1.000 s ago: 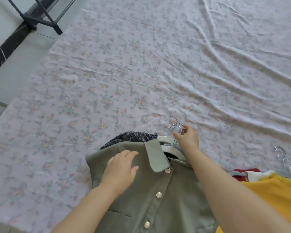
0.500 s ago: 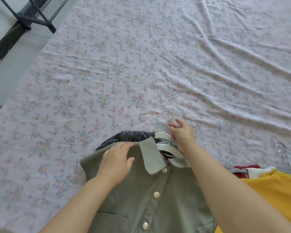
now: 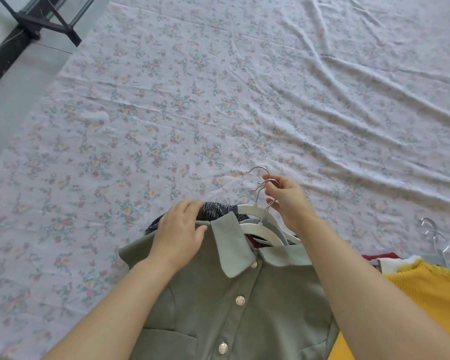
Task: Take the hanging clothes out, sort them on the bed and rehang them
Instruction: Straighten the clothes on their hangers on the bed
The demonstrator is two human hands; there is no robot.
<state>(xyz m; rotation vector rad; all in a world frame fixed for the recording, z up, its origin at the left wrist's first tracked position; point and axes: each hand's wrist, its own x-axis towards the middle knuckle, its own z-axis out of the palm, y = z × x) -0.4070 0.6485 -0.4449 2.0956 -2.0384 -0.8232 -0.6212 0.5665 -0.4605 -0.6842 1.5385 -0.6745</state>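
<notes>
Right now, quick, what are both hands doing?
Left hand: open, resting on the green shirt.
Right hand: closed, pinching the hanger hooks.

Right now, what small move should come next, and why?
The right hand pinches several hanger hooks together, the left hand rests on the green top, uppermost in the pile; so probably separate that top's hook from the bunch next.

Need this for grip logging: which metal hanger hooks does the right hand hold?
Those on the white plastic hangers at the olive-green buttoned shirt; the right hand pinches them. The other hooks, beside the yellow knit sweater, lie untouched.
</notes>
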